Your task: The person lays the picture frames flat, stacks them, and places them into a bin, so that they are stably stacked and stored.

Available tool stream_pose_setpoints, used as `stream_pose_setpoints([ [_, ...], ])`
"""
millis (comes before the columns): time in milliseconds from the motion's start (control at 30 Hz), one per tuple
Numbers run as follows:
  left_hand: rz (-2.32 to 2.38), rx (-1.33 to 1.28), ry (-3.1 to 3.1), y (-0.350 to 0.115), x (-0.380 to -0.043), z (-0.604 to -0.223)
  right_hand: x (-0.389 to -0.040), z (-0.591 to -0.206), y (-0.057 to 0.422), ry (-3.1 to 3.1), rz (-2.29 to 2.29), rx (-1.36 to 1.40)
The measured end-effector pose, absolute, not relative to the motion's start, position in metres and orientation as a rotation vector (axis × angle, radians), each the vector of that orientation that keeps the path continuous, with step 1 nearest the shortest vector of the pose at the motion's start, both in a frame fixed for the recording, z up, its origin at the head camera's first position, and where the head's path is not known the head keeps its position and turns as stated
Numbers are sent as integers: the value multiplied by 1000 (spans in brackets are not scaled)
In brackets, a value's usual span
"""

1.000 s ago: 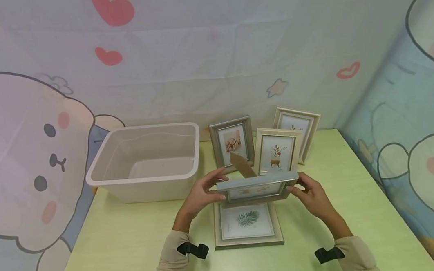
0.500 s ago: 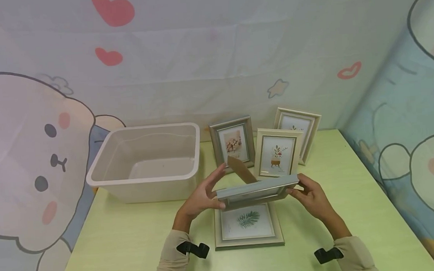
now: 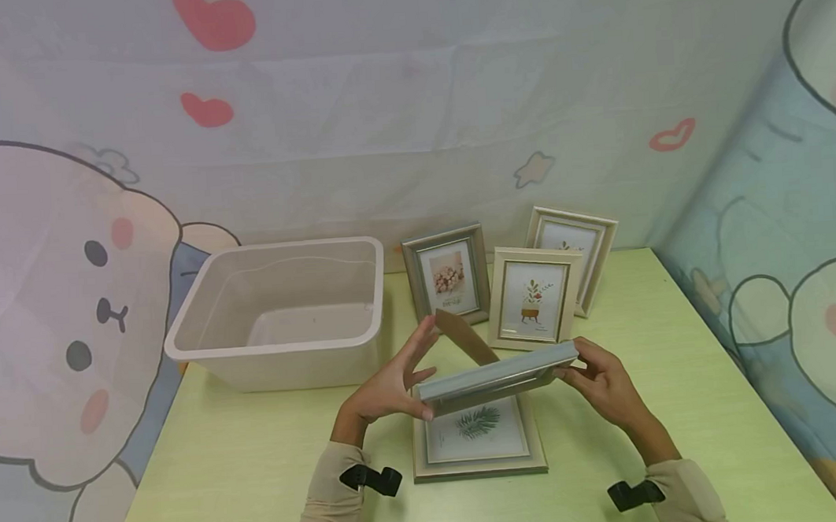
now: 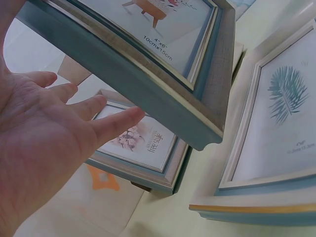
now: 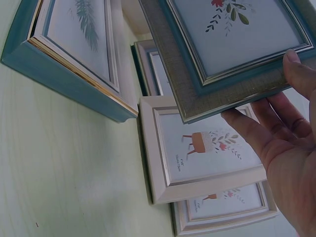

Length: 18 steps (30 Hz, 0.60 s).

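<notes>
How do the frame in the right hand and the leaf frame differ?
The held frame is off the table, tilted, pinched by the right hand; the leaf frame rests on the table. The held frame's border is grey-brown; the leaf frame's is pale cream. The held frame pictures a potted plant, the leaf frame a green leaf. Both are rectangular.

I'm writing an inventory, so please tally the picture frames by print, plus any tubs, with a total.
Potted plant: 3 (held frame, front cream frame, rear cream frame)
Flower bunch: 1 (standing brownish frame)
Leaf: 1 (pale frame below the held one)
Tub: 1 (beige tub)
Total: 6
</notes>
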<state>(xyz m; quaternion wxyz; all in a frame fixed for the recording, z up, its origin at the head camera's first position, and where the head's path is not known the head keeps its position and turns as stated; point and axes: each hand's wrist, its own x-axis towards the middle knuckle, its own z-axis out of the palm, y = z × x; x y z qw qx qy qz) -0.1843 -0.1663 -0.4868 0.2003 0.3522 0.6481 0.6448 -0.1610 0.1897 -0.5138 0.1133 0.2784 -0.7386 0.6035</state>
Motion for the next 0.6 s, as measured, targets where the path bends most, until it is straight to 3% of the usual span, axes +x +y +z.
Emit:
stream_pose_setpoints([
  [600, 1890, 877, 1880, -171, -185, -485, -164, -517, 190, -2078, 1783, 747],
])
